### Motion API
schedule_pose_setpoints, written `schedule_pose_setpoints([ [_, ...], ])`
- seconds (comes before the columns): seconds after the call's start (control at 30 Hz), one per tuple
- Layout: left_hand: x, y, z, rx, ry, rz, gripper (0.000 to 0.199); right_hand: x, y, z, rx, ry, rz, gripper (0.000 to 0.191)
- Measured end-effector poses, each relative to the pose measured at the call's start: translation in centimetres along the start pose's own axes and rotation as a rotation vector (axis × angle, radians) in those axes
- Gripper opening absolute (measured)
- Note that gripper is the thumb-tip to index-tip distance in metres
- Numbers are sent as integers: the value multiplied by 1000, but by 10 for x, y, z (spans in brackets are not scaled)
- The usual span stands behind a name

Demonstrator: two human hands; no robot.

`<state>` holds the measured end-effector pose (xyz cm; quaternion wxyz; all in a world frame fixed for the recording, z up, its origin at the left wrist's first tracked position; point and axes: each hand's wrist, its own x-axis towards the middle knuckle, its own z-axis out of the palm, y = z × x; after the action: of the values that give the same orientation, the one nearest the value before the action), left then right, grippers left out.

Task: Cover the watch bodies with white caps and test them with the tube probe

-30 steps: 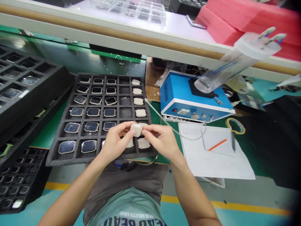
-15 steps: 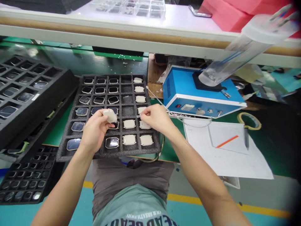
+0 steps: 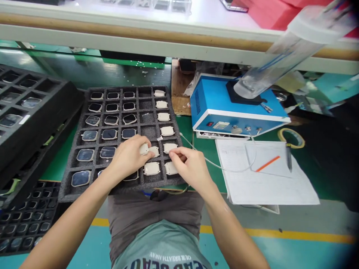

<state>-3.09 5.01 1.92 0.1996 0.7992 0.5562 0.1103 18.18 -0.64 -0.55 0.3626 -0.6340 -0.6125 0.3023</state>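
My left hand (image 3: 129,152) is closed around a white watch case (image 3: 144,149), low over the tray, beside another white case (image 3: 154,151) lying in a compartment. My right hand (image 3: 191,164) has thumb and index finger pinched at the edge of a white case (image 3: 169,147) in the rightmost column. Whatever lies between those fingertips is too small or hidden to make out. The dark foam tray (image 3: 64,183) holds black-screened watches, face up, in its left columns and white cases, back up, towards the right. A small white scrap (image 3: 159,138) sits on a divider.
A blue machine (image 3: 241,119) with a clear thin tube (image 3: 207,161) stands to the right, a clear cylinder (image 3: 269,71) above it. Papers (image 3: 269,186), a pen (image 3: 288,158) and a tape roll (image 3: 291,138) lie nearby. More foam trays (image 3: 67,101) are stacked left. A shelf edge (image 3: 126,41) crosses the back.
My left hand has moved right and down with the watch case, lowering it towards the fourth column. My right hand has shifted slightly down and towards me. The view has moved a little.
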Motion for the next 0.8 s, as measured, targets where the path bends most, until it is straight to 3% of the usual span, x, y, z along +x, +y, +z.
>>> schedule_pose_setpoints([
  [0.17,-6,-3,0,-475,132,-61,31,-3,-8,17,118,67,-56,19],
  [0.27,-8,-2,-2,-788,82,-142,39,4,-15,26,275,44,-72,20],
  [0.33,-9,-1,-3,-883,73,-173,40,8,-17,31,341,42,-77,22],
  [0.6,-10,2,-3,-883,99,-169,32,9,-13,32,393,29,-95,22],
  [0.8,-10,1,-2,-842,95,-157,32,12,-14,25,367,-65,-74,21],
])
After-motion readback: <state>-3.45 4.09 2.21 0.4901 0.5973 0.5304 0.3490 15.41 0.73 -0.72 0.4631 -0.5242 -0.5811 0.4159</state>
